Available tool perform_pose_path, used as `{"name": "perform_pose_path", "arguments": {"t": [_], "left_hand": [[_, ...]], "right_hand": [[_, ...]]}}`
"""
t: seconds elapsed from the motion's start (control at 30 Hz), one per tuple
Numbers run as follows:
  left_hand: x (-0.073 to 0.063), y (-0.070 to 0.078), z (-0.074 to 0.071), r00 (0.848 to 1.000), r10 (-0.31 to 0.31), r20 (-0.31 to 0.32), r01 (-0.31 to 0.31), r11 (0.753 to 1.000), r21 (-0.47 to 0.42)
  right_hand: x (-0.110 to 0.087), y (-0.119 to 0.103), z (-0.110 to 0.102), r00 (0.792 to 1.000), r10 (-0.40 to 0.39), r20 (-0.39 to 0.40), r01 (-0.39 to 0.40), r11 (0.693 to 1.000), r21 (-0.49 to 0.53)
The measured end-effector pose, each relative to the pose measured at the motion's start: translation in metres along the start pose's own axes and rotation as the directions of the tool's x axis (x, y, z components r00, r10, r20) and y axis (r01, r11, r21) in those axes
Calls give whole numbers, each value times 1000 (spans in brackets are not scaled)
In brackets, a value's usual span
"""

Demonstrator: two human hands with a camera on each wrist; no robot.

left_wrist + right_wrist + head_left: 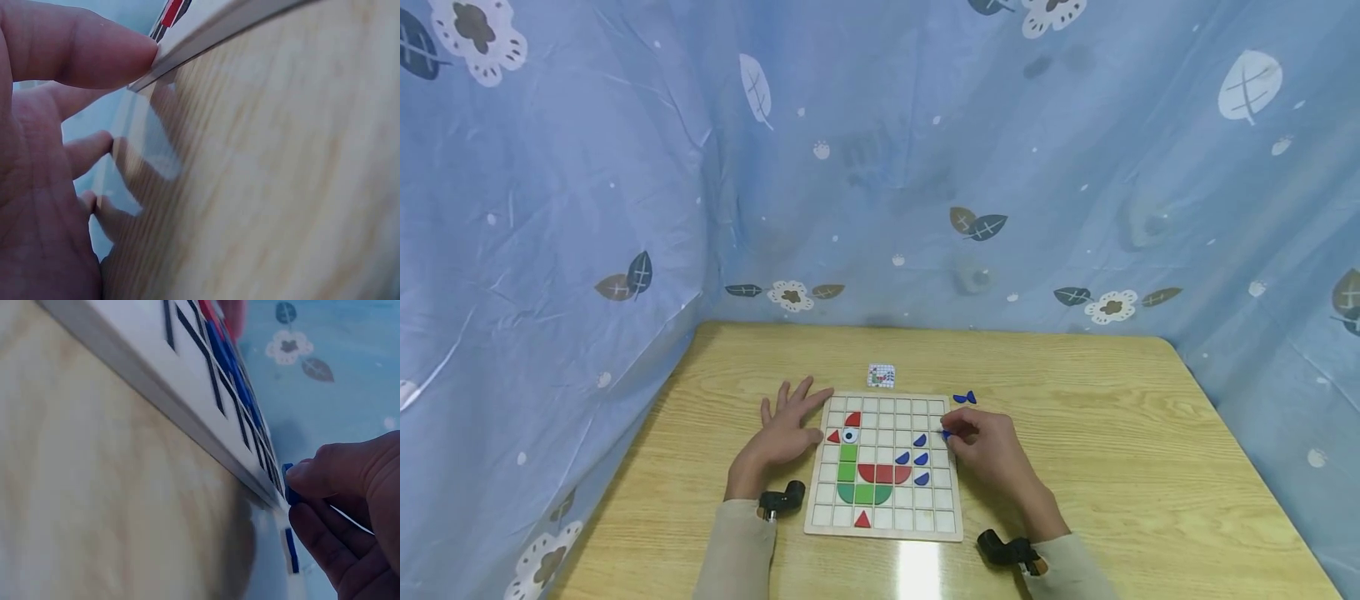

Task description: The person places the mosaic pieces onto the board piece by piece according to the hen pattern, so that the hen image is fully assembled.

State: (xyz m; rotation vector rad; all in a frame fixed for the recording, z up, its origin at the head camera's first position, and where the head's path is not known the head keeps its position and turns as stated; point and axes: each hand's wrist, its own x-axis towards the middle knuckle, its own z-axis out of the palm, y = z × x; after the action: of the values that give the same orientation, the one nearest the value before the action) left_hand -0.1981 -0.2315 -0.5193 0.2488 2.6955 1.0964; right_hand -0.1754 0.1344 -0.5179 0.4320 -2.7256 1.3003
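Observation:
A square white grid board (886,527) lies on the table, with flat coloured pieces forming a bird-like figure. Green squares (847,472), red pieces (884,473) and an eye tile (850,435) make the body and head; several blue half-round pieces (921,459) sit at the right. My left hand (784,433) rests at the board's left edge, fingers spread, its thumb (119,47) touching the rim. By the right edge, my right hand (991,450) pinches a blue piece (289,484) between thumb and finger, held just above the board.
Beyond the board's top right corner lie two loose blue pieces (965,397). A small printed card (882,376) showing a similar figure lies behind the board. A blue patterned curtain (880,167) hangs around the wooden table (1112,433).

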Motion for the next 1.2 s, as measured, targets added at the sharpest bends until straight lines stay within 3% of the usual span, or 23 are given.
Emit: {"name": "perform_pose_path", "arguments": {"t": [0.33, 0.57, 1.2], "left_hand": [[-1, -1, 1, 1000, 14, 5, -14, 1000, -3], [-1, 0, 0, 1000, 12, 5, -12, 1000, -4], [1, -2, 0, 1000, 8, 0, -8, 1000, -11]], "right_hand": [[-3, -15, 15, 999, 4, 32, -3, 999, -46], [-6, -22, 19, 998, 58, 27, -56, 995, -77], [-4, -21, 18, 1000, -6, 20, 7, 998, -69]]}}
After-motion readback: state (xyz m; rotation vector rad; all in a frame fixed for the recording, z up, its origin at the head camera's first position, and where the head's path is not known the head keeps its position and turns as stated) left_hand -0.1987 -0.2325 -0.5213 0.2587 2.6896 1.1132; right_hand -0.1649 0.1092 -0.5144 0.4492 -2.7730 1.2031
